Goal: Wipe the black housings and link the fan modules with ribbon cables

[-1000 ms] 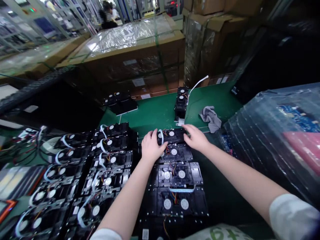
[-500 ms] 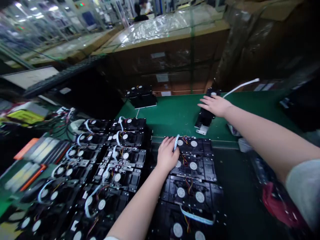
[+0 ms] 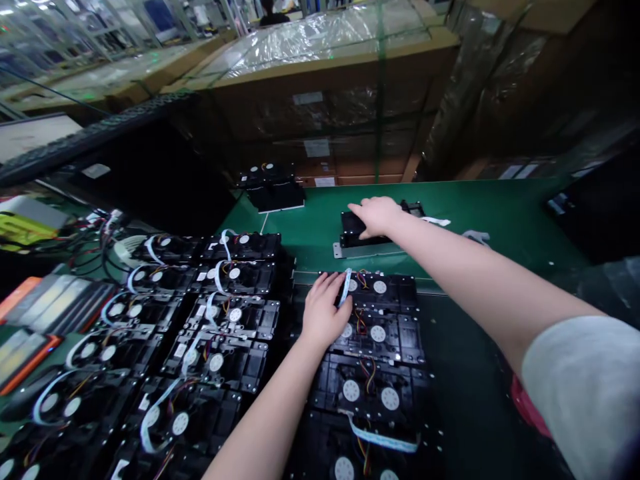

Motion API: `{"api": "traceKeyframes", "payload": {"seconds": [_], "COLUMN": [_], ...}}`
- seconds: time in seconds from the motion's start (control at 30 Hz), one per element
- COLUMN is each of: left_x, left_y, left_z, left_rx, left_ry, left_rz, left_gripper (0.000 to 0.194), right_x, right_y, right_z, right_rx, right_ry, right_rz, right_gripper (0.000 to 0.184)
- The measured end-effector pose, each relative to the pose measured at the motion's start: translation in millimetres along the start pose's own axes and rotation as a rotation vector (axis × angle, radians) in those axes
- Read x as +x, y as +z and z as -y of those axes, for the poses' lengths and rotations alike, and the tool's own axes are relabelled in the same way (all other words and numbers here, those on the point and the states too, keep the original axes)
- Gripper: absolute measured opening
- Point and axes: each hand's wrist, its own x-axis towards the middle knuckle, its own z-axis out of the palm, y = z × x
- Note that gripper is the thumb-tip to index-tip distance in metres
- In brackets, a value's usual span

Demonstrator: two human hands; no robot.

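My right hand (image 3: 379, 217) reaches over a black module (image 3: 353, 225) on the green bench, with its fingers over the top and its thumb at the near side. A metal plate (image 3: 370, 250) runs along this module's near edge, and a white ribbon cable (image 3: 437, 221) sticks out to its right. My left hand (image 3: 323, 310) lies on the left end of another black module (image 3: 397, 293), the rearmost in the right column. Its fingers are stretched out beside a pale blue ribbon cable (image 3: 345, 287). White round gears and coloured wires show on that module.
Several rows of similar black modules (image 3: 250, 313) fill the left. One more module (image 3: 275, 193) stands at the back, near a dark monitor (image 3: 150, 180). Film-wrapped cartons (image 3: 320, 100) rise behind the green bench (image 3: 480, 207). Orange-edged trays (image 3: 55, 303) lie far left.
My right hand has moved left and nearer, and the module under it has turned from lengthwise to crosswise. My left hand stays on the same module. The view has shifted slightly.
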Motion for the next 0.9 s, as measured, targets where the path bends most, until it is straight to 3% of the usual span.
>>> {"api": "traceKeyframes", "payload": {"seconds": [0.1, 0.2, 0.23, 0.3, 0.37, 0.4, 0.47, 0.57, 0.63, 0.77, 0.9], "left_x": [1, 2, 3, 6, 10, 12, 15, 19, 20, 22, 27], "left_y": [0.8, 0.6, -0.1, -3.3, -8.8, -12.1, -18.8, -26.1, -28.4, -28.7, -21.9], "left_z": [1, 2, 2, 2, 0, -2, -5, -12, -16, -19, -16], "left_rx": [0.001, -0.010, -0.018, -0.042, -0.075, -0.090, -0.090, -0.019, 0.023, 0.051, 0.055], "left_ry": [0.020, 0.047, 0.054, 0.053, 0.038, 0.031, 0.023, 0.007, 0.003, 0.040, 0.100], "left_rz": [-0.005, -0.030, -0.043, -0.069, -0.085, -0.079, -0.040, 0.043, 0.072, 0.047, -0.004], "left_gripper": [0.046, 0.045, 0.042, 0.033, 0.024, 0.021, 0.019, 0.024, 0.029, 0.033, 0.037], "right_x": [-20, -79, -103, -146, -173, -178, -172, -145, -128, -115, -114], "right_y": [-32, -68, -75, -77, -61, -50, -26, -5, -4, -10, 0], "right_z": [15, 23, 23, 20, 11, 4, -11, -26, -28, -16, 3], "right_rx": [0.124, 0.416, 0.547, 0.775, 0.903, 0.966, 1.179, 1.617, 1.787, 1.859, 1.863], "right_ry": [0.017, -0.040, 0.002, 0.239, 0.631, 0.781, 0.910, 0.812, 0.735, 0.630, 0.488], "right_rz": [-0.055, -0.298, -0.375, -0.539, -0.740, -0.747, -0.564, -0.133, 0.043, 0.218, 0.293], "right_gripper": [0.080, 0.047, 0.038, 0.036, 0.038, 0.038, 0.043, 0.055, 0.049, 0.016, 0.004]}}
